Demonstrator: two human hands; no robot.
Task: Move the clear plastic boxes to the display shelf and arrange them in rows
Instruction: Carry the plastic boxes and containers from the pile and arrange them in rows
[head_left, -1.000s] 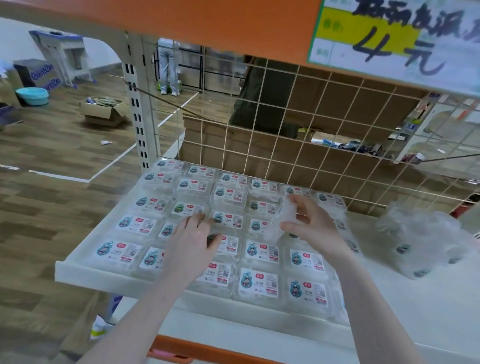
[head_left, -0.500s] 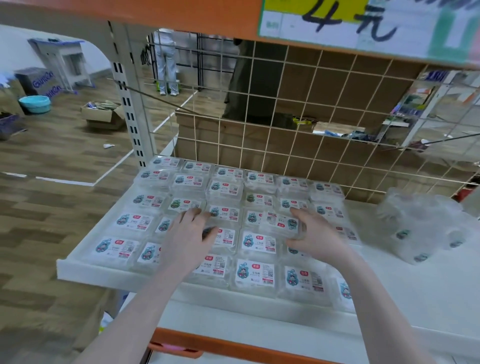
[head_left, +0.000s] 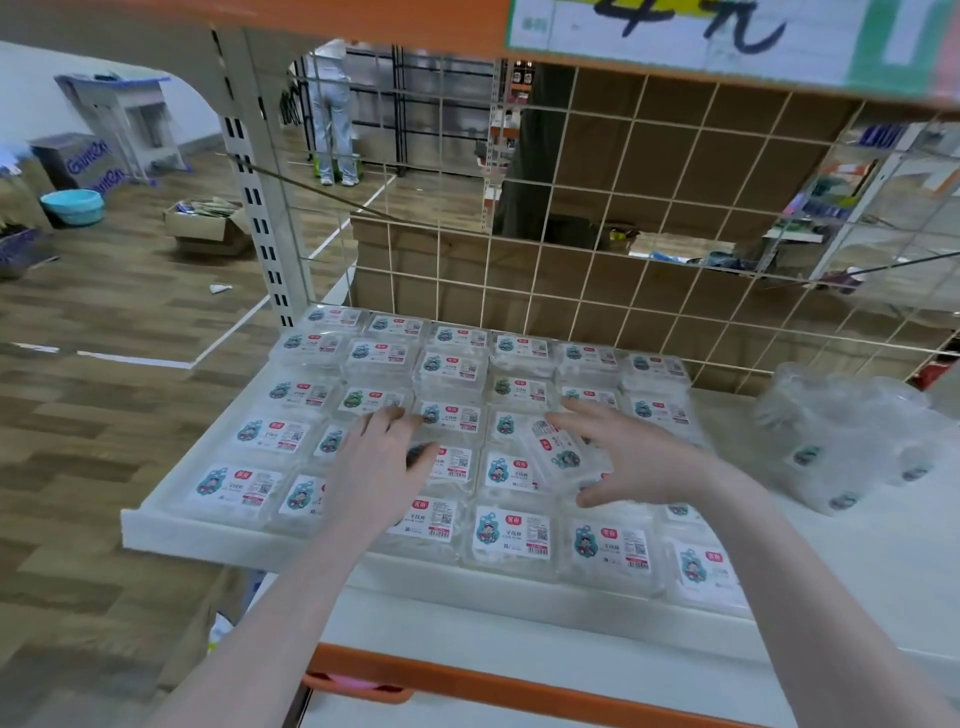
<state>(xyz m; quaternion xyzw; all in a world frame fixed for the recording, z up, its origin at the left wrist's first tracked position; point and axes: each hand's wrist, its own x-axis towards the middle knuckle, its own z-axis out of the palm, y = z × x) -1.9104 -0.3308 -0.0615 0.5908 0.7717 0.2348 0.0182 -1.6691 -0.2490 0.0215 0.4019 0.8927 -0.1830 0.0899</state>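
Several clear plastic boxes (head_left: 511, 532) with cartoon labels lie in rows on the white display shelf (head_left: 171, 530), some stacked at the back. My left hand (head_left: 379, 467) rests flat on the boxes in the middle-left, fingers apart, holding nothing. My right hand (head_left: 639, 457) is to the right of it. Its fingers and thumb are around one clear box (head_left: 561, 449) that lies skewed on top of the rows. A crumpled clear bag (head_left: 841, 447) with more boxes inside sits on the shelf at the right.
A wire grid panel (head_left: 571, 260) backs the shelf. An orange upper shelf with a price sign (head_left: 675, 31) hangs close overhead. Beyond the white upright post (head_left: 260, 208) are wooden floor, a cardboard box (head_left: 208, 223), a blue basin (head_left: 72, 205) and a standing person (head_left: 332, 119).
My right hand brought a box down from mid-air onto the rows, and that box now lies turned askew between its fingers. My left hand stayed resting on the boxes.
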